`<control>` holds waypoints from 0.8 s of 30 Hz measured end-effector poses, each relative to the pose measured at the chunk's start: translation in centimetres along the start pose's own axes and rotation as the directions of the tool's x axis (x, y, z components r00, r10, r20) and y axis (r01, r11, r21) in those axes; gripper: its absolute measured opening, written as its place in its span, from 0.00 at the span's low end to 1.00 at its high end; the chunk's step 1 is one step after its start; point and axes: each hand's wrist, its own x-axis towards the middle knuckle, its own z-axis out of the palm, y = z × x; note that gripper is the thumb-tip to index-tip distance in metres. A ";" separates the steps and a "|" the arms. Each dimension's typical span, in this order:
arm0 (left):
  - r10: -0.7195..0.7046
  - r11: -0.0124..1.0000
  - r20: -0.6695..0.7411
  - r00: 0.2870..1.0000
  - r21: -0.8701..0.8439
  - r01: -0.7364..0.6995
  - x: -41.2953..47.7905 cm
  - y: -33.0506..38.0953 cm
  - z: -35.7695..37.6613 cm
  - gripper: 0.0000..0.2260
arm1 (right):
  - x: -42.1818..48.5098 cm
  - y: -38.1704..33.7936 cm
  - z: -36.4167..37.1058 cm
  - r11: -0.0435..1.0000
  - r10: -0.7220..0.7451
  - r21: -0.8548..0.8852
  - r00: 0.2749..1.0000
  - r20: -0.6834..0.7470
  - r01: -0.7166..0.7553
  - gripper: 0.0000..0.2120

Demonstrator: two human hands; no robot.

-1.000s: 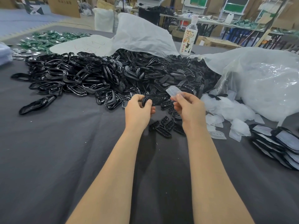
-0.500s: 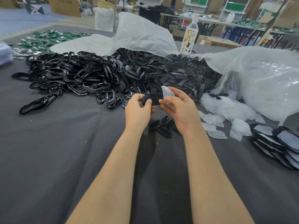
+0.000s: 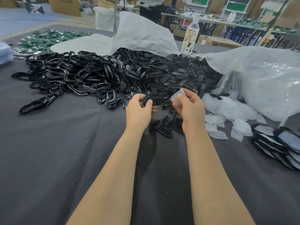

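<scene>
My left hand (image 3: 139, 109) grips the left end of a black plastic part (image 3: 156, 99), held above the grey table cloth (image 3: 56, 151). My right hand (image 3: 189, 108) pinches a small translucent white piece (image 3: 177, 96) right beside the part's right end. A few similar black slotted parts (image 3: 164, 126) lie on the cloth just below my hands.
A big heap of black plastic frames and parts (image 3: 105, 75) spreads behind my hands. Translucent pieces (image 3: 227, 111) spill from a clear bag (image 3: 263, 78) on the right. Stacked black-and-white pieces (image 3: 282, 143) lie far right. A drink bottle (image 3: 190, 38) stands behind; green items (image 3: 48, 38) lie back left.
My right hand has brought the translucent piece left, up to the right end of the black part, then shifted it slightly. My left hand has held the part nearly still.
</scene>
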 end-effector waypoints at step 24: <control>0.002 1.000 0.072 0.997 -0.001 -0.002 -0.1 0.3 0.0 0.08 | -0.5 0.8 0.8 0.933 -0.202 -0.257 0.958 0.203 0.251 0.07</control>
